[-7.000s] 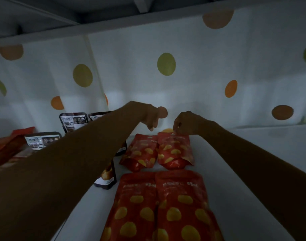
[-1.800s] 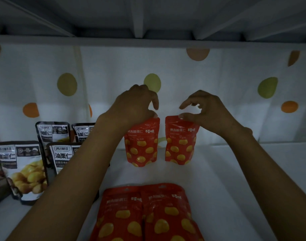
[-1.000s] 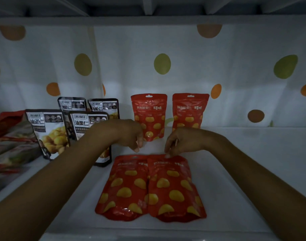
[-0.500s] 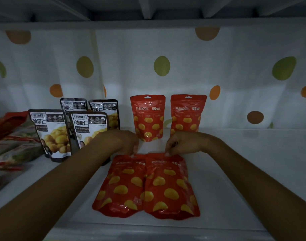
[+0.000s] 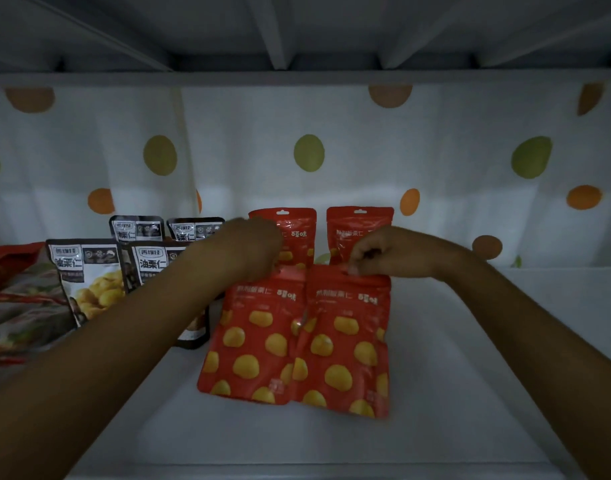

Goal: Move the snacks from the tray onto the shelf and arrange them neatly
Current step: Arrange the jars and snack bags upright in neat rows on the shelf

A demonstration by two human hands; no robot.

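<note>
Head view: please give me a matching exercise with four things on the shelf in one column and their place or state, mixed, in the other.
1 front-left red pouch
2 front-right red pouch
3 rear red pouches
4 black pouches

A standing left of the red ones
B top edge pinched by right hand
C upright against dotted backdrop
D top edge held by left hand

Pairs: 1-D, 2-B, 3-C, 4-A

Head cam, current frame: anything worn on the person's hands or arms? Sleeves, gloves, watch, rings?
Nothing worn shows. The left hand and right hand are ungloved; both forearms are uncovered out to the frame edges, with no sleeve, watch or band. Rings: none seen, but the light is dim and the fingers blurred.
</note>
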